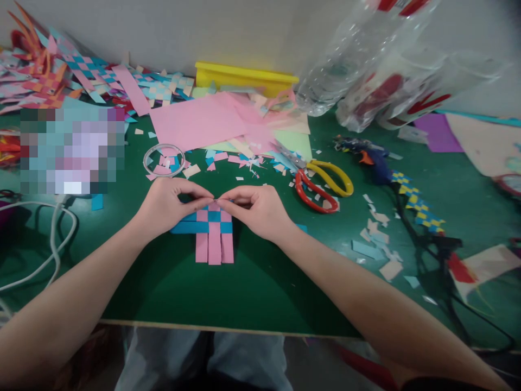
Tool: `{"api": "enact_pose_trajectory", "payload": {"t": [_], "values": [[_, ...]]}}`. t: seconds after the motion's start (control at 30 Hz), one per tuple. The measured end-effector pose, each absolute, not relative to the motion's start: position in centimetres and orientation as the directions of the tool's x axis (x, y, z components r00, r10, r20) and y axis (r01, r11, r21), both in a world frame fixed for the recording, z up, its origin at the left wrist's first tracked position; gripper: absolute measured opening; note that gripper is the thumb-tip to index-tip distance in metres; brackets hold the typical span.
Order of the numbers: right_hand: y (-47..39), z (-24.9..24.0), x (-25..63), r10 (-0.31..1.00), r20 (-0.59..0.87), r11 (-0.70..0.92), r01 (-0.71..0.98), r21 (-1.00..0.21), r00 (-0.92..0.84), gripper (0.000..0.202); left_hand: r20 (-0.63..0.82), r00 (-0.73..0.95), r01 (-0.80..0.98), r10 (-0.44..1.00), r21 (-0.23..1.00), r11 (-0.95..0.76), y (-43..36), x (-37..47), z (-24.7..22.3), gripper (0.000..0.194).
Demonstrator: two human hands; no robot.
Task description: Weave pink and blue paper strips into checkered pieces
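Both hands meet at the top edge of a small woven piece of pink and blue paper strips (214, 237) on the green table. My left hand (170, 205) pinches its upper edge with thumb and forefinger. Right beside it, my right hand (257, 209) pinches the same edge, fingertips almost touching the left ones. Pink strip ends hang toward me from the weave, and blue ends stick out to the left under my left hand. The fingers hide the top of the weave.
Red-and-yellow-handled scissors (315, 184) lie open right of my hands. A clear tape ring (164, 161), pink paper sheets (199, 120) and scraps lie behind. A glue gun (366, 155) and its cable are at right, plastic cups (439, 89) at back, a white cable (61, 239) at left.
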State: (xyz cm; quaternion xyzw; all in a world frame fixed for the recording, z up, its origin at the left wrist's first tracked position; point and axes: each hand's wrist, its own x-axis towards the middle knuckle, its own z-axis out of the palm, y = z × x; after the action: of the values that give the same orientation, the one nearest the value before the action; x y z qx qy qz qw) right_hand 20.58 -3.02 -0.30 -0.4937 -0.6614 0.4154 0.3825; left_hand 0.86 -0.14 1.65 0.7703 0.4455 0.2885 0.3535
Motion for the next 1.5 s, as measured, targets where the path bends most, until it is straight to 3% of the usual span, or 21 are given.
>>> {"api": "enact_pose_trajectory", "payload": {"t": [0.17, 0.4, 0.53, 0.7, 1.0, 1.17, 1.5], "values": [[-3.0, -0.3, 20.7, 0.969, 0.113, 0.186, 0.346, -0.920, -0.220, 0.019, 0.175, 0.407, 0.489, 0.897, 0.787, -0.375, -0.3, 1.0, 1.6, 0.013], [-2.9, -0.5, 20.7, 0.972, 0.096, 0.168, 0.348, -0.922, -0.214, 0.019, -0.014, 0.401, 0.452, 0.916, 0.873, -0.184, -0.1, 0.8, 1.6, 0.034], [-3.0, -0.4, 20.5, 0.979, 0.070, 0.127, 0.297, -0.946, -0.193, 0.021, -0.062, 0.411, 0.425, 0.909, 0.896, -0.131, 0.0, 0.8, 1.7, 0.027], [-2.9, -0.1, 20.5, 0.979, -0.028, 0.017, 0.219, -0.976, -0.201, 0.031, -0.034, 0.350, 0.397, 0.936, 0.911, -0.116, 0.2, 0.8, 2.0, 0.020], [-2.3, -0.1, 21.1, 0.958, -0.140, -0.114, 0.119, -0.986, -0.249, 0.035, 0.043, 0.121, 0.281, 0.992, 0.957, -0.076, 0.4, 0.6, 1.7, 0.032], [-2.3, 0.0, 20.9, 0.929, -0.083, -0.087, 0.005, -0.996, -0.361, 0.040, 0.032, 0.105, 0.218, 0.994, 0.974, -0.055, 0.4, 0.8, 1.7, 0.032], [-2.2, -0.3, 21.0, 0.979, 0.010, 0.005, -0.023, -1.000, -0.202, 0.031, -0.051, 0.166, 0.143, 0.985, 0.989, 0.027, 0.8, 0.3, 1.1, 0.037]]}}
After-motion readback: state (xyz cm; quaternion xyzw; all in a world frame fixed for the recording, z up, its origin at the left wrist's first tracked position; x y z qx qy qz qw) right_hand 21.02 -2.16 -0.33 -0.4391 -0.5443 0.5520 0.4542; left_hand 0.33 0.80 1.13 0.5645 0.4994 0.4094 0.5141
